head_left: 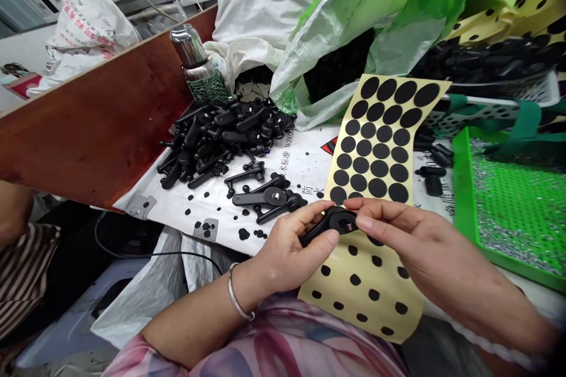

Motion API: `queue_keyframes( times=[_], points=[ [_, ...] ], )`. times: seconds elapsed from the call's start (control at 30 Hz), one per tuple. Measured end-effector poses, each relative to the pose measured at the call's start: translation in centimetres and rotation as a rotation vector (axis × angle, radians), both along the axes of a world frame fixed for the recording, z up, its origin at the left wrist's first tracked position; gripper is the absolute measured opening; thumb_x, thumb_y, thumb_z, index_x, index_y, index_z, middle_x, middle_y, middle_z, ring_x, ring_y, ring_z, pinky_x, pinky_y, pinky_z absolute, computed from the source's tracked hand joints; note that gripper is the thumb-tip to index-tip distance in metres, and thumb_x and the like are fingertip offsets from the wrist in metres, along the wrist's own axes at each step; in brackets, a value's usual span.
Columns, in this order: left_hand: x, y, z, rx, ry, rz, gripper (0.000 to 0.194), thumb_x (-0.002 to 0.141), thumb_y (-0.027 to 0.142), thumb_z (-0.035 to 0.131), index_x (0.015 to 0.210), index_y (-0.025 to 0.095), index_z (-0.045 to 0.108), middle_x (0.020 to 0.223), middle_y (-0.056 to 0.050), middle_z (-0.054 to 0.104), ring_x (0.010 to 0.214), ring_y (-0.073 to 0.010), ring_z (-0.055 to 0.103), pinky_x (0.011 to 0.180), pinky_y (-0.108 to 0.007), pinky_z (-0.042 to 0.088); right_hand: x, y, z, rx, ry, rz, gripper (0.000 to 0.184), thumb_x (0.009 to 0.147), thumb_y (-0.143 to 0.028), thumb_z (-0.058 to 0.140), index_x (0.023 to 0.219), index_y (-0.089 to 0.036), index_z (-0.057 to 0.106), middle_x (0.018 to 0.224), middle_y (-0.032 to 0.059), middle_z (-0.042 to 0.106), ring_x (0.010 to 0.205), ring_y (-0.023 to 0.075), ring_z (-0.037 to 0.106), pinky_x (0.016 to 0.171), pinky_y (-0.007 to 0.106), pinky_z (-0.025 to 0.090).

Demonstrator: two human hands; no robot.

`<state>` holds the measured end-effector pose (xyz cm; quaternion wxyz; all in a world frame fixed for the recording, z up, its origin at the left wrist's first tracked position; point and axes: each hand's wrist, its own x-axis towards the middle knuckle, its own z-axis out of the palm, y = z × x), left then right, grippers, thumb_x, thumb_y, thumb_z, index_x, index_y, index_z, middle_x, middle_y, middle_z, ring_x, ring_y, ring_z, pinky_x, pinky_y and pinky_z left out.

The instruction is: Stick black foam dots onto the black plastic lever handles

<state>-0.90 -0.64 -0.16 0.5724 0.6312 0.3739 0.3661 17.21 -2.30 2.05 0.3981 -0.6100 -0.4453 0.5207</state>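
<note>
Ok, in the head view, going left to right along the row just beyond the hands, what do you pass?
Reddish-brown wooden board → pile of black plastic handles → yellow sheet of black dots → green tray of small silvery pieces
</note>
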Motion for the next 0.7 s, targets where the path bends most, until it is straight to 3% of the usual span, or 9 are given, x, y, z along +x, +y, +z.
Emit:
queue_keyframes(
  times=[0.23,0.47,0.7],
  points=[
    [0.5,-0.1,-0.8,-0.029,0.029,0.071,0.036,0.087,0.027,0.055,0.12,0.015,0.057,0.103,-0.008,0.069,0.092,-0.0184,0.064,0.083,-0.03,0.051,0.0,0.1,-0.1,-0.004,-0.065,0.018,0.039,0.067,-0.06,0.069,0.072,-0.021,0.069,0.107,0.0105,0.068,0.093,0.0298,0.062,0.086,0.045,0.049],
    [0.7,0.1,-0.8,-0.102,-0.014,0.085,0.032,0.084,0.026,0.056,0.114,0.013,0.06,0.092,-0.007,0.067,0.078,-0.0141,0.061,0.069,-0.024,0.049,-0.7,0.0,-0.9,0.276,-0.238,-0.067,0.027,0.075,-0.048,0.064,0.066,-0.022,0.064,0.103,0.0084,0.065,0.098,0.0283,0.06,0.09,0.044,0.044],
    [0.8,0.3,-0.8,-0.24,-0.075,0.106,0.032,0.083,0.031,0.058,0.11,0.013,0.062,0.081,-0.004,0.063,0.061,-0.0081,0.05,0.054,-0.019,0.042,-1.7,-0.3,-1.7,0.536,-0.453,-0.098,0.011,0.086,-0.03,0.056,0.076,-0.024,0.058,0.097,0.0055,0.059,0.093,0.0225,0.059,0.08,0.036,0.047]
  ],
)
